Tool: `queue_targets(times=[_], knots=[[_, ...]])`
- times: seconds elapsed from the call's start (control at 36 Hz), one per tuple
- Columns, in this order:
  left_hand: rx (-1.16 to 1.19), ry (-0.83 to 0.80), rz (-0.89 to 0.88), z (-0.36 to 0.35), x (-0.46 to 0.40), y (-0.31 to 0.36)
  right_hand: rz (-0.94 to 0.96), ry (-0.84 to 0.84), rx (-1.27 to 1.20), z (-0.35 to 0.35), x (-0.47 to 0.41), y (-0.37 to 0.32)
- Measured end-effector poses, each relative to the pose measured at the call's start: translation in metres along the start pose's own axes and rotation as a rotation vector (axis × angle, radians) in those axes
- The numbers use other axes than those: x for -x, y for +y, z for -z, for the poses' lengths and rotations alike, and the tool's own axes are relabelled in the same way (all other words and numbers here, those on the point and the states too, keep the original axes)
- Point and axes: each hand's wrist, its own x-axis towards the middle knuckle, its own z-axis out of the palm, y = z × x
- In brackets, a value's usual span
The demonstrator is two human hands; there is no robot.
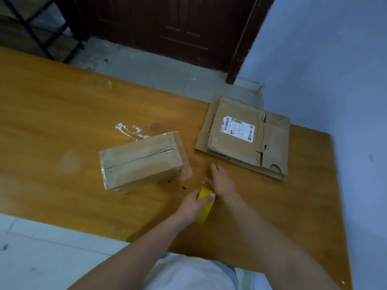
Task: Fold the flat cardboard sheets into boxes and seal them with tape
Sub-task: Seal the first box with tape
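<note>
- Orange-brown wooden table (62,122) under a dim light, grey tiled floor beyond its far edge, dark wooden door (167,28) behind, pale blue wall (335,59) to the right, black shelf frame at far left.
- Left hand (193,204) curled round a yellow tape roll (206,203), thumb over its upper rim, roll held on edge just above the table.
- Right hand (221,181) just beside the roll on its far side, fingers stretched forward and down toward the tabletop, seemingly drawing out or pressing a clear strip (too faint to confirm, so grip uncertain).
- Folded box (140,162) forward and to the left of both hands, near but not touching; long axis running from near-left to far-right, top seam already covered in clear tape, a loose clear tail hanging off its right end toward the hands.
- Left hand nearer the box; right hand nearer the flat cardboard sheets (245,137), stacked forward and to the right, close to the table's right edge.
- Count: 1 assembled box, 1 tape roll, 1 stack of flattened sheets (at least 2 layers; exact number unclear), 1 white shipping label (238,128) on the top sheet.
- White smear (129,130) on the table behind the box.
- Likely next: freeing the tape from the box end, then reaching right for the top sheet.
</note>
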Motion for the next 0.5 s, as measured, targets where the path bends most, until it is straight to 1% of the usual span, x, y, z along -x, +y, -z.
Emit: queue_targets(times=[0.08, 0.14, 0.25, 0.33, 0.42, 0.47, 0.5], knots=[[-0.052, 0.034, -0.011, -0.001, 0.002, 0.003, -0.052, 0.015, 0.001, 0.002, -0.001, 0.004], [-0.172, 0.049, -0.038, 0.001, 0.004, 0.004, -0.064, -0.001, 0.024, 0.002, 0.000, 0.003], [-0.598, 0.095, -0.076, 0.006, 0.009, 0.009, -0.035, 0.018, 0.042, 0.004, 0.004, -0.003], [-0.966, 0.128, -0.117, 0.012, 0.020, 0.018, -0.017, 0.107, 0.010, 0.010, 0.009, -0.007], [-1.218, 0.034, -0.151, 0.019, 0.035, 0.034, -0.007, 0.248, -0.060, 0.020, 0.014, -0.011], [-1.257, -0.045, -0.202, 0.029, 0.046, 0.052, 0.012, 0.341, -0.091, 0.030, 0.016, -0.016], [-1.230, -0.063, -0.267, 0.036, 0.051, 0.061, 0.023, 0.377, -0.118, 0.035, 0.017, -0.020]])
